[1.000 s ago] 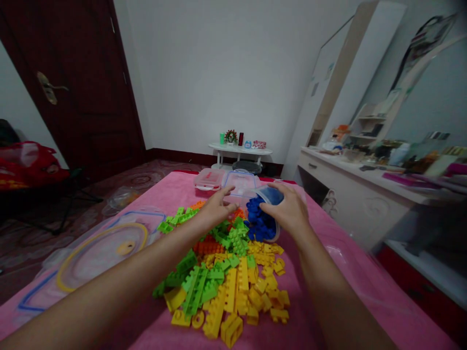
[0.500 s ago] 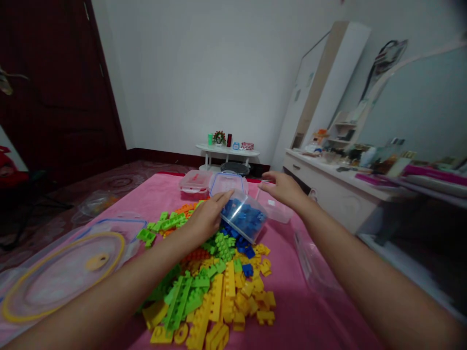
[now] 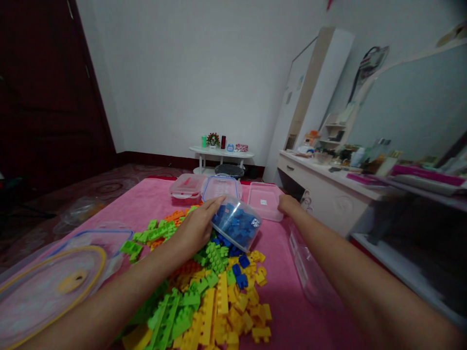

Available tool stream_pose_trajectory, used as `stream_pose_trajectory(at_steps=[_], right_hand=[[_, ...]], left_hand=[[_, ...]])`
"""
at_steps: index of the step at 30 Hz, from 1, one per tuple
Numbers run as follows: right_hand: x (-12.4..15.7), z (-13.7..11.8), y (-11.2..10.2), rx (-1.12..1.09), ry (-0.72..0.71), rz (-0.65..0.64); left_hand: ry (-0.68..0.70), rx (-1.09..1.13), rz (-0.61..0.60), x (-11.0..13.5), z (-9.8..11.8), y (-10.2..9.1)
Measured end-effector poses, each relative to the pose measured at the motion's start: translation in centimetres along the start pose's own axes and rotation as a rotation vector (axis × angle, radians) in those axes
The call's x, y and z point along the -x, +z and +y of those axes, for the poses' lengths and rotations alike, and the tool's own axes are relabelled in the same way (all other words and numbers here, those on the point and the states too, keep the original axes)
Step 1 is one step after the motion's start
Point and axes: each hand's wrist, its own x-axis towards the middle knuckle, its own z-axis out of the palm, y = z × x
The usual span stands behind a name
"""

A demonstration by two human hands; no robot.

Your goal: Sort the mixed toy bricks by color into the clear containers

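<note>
My left hand (image 3: 200, 222) is closed on the rim of a transparent plastic tub (image 3: 239, 218) that is tipped on its side. Blue building blocks fill much of this tub, and some blue blocks (image 3: 241, 277) lie spilled below its mouth. Farther right, my right hand (image 3: 288, 205) is closed at the right edge of a shallow transparent box (image 3: 262, 194); its fingertips are partly hidden. Under and in front of my left hand spreads a pile of green blocks (image 3: 217, 256), yellow blocks (image 3: 237, 311) and orange blocks (image 3: 175, 216).
A lidded box (image 3: 188, 186) and a blue-rimmed lid (image 3: 221, 187) stand at the back of the pink-covered table (image 3: 142, 197). A yellow-rimmed round lid (image 3: 47, 296) lies at left. Near my right forearm is another transparent box (image 3: 310, 267). A dressing table (image 3: 321, 189) stands at right.
My right hand has gone from open in the air to closed at the shallow box's edge. My left hand still holds the tilted tub; more blue blocks lie by the yellow ones.
</note>
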Motion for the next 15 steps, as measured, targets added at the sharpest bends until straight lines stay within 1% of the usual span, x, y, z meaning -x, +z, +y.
stream_pose_trajectory(at_steps=[2, 4, 6, 7, 8, 10, 13, 15], right_hand=[[-0.3, 0.3, -0.3, 0.048, -0.007, -0.012], [-0.4, 0.0, -0.5, 0.076, -0.035, 0.015], [-0.6, -1.0, -0.8, 0.086, -0.104, 0.067], [-0.6, -1.8, -0.9, 0.084, -0.165, 0.091], [-0.7, -2.7, -1.0, 0.079, -0.247, 0.108], [-0.7, -4.9, -1.2, 0.068, -0.464, 0.106], [-0.3, -8.2, -1.3, 0.079, -0.812, 0.055], [0.2, -10.0, -1.2, 0.106, -0.987, 0.018]], left_hand=[[-0.004, 0.004, 0.009, 0.0, -0.1, 0.1], [0.005, 0.012, 0.015, 0.0, -0.3, 0.3], [0.018, 0.016, 0.019, 0.0, -0.3, 0.4], [0.020, 0.015, 0.020, 0.0, -0.3, 0.4], [0.017, 0.016, 0.022, 0.0, -0.3, 0.4], [0.004, 0.019, 0.026, 0.1, -0.2, 0.5], [-0.004, 0.028, 0.035, 0.2, -0.1, 0.5], [0.005, 0.038, 0.051, 0.2, 0.0, 0.5]])
